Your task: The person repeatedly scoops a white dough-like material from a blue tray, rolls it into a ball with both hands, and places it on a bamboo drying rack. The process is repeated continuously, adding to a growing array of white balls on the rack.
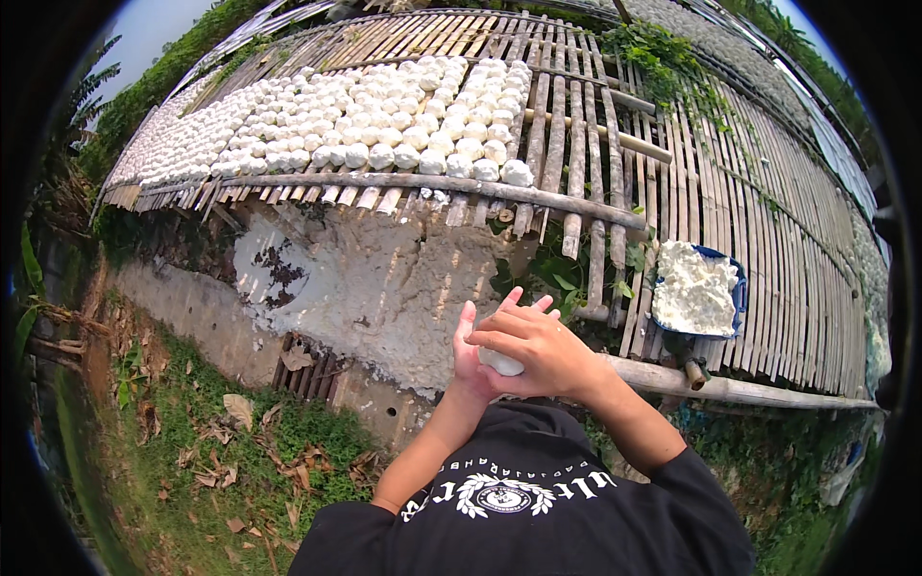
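Two hands are pressed together around a small white lump. The left hand is under and behind the lump, with its fingers pointing up. The right hand lies over the top, and its fingers curl across the lump. Only a little bit of the white lump peeks out between the palms.

The hands are just in front of a long bamboo rack. The lump is held close to the near edge of the rack, above a thick bamboo pole that runs along that edge.

On the rack, to the right of the hands, sits a blue tub full of soft white dough. Far back on the rack, to the left, many round white balls lie in neat rows, touching each other.

Under the rack there is a rough grey concrete wall. Below the wall there is green grass with dry brown leaves. Some green vines creep over the far part of the rack. The person wears a black shirt with white print.
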`<state>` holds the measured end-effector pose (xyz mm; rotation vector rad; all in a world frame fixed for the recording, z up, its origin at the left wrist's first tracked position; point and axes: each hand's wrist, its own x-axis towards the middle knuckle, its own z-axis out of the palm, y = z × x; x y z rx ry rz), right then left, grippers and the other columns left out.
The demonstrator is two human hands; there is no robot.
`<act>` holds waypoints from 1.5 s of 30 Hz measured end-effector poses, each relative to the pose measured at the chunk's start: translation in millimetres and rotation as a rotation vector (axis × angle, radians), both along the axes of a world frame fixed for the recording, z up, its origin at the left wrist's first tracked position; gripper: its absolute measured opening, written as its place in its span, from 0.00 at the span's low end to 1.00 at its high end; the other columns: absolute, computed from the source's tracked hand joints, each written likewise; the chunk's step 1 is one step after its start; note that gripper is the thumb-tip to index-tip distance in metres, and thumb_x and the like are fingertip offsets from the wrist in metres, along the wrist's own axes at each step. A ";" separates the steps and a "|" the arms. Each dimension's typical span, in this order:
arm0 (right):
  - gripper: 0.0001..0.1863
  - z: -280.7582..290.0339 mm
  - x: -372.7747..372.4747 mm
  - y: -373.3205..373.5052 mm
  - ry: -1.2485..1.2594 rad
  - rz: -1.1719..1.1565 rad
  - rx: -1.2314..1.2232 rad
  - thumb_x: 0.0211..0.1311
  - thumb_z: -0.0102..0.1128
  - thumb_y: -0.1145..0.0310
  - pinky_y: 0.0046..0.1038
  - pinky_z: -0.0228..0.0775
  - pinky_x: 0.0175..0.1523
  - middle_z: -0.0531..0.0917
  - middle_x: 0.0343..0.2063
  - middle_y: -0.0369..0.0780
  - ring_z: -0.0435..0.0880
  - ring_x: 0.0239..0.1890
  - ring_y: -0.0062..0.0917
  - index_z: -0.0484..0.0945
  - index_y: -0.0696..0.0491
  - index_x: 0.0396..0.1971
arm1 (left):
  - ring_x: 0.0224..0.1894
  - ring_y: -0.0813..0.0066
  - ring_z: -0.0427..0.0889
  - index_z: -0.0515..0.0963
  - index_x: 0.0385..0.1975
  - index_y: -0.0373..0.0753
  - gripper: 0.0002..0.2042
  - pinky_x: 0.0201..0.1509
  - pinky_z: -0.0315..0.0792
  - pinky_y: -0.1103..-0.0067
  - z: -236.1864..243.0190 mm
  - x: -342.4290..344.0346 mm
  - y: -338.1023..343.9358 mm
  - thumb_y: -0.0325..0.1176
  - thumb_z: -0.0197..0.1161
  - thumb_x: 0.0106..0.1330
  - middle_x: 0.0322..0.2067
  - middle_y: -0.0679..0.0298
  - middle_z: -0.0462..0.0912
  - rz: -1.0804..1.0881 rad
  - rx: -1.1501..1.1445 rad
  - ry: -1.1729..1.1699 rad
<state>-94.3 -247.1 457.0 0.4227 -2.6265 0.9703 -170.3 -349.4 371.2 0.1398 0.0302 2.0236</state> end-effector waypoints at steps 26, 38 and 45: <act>0.35 -10.8 -13.3 18.6 0.038 -0.001 0.296 0.58 0.78 0.46 0.48 0.67 0.68 0.80 0.65 0.45 0.77 0.66 0.42 0.84 0.46 0.63 | 0.82 0.40 0.57 0.61 0.80 0.43 0.44 0.83 0.55 0.45 -1.8 -5.7 13.0 0.73 0.27 0.79 0.80 0.46 0.60 -0.119 0.119 -0.107; 0.36 -53.4 -37.3 93.1 -0.545 0.119 -0.217 0.55 0.84 0.64 0.38 0.75 0.67 0.81 0.63 0.44 0.81 0.64 0.35 0.80 0.50 0.66 | 0.80 0.33 0.60 0.62 0.79 0.41 0.46 0.83 0.52 0.39 -56.9 -33.0 24.9 0.74 0.27 0.78 0.77 0.35 0.60 -0.140 -0.280 -0.216; 0.33 -155.9 -111.9 203.2 -0.845 -0.282 -1.519 0.73 0.73 0.65 0.40 0.82 0.55 0.81 0.60 0.40 0.86 0.57 0.40 0.67 0.43 0.72 | 0.79 0.23 0.55 0.53 0.71 0.47 0.34 0.75 0.48 0.21 -136.4 -15.4 -41.3 0.68 0.41 0.81 0.77 0.33 0.55 0.019 -0.633 -0.636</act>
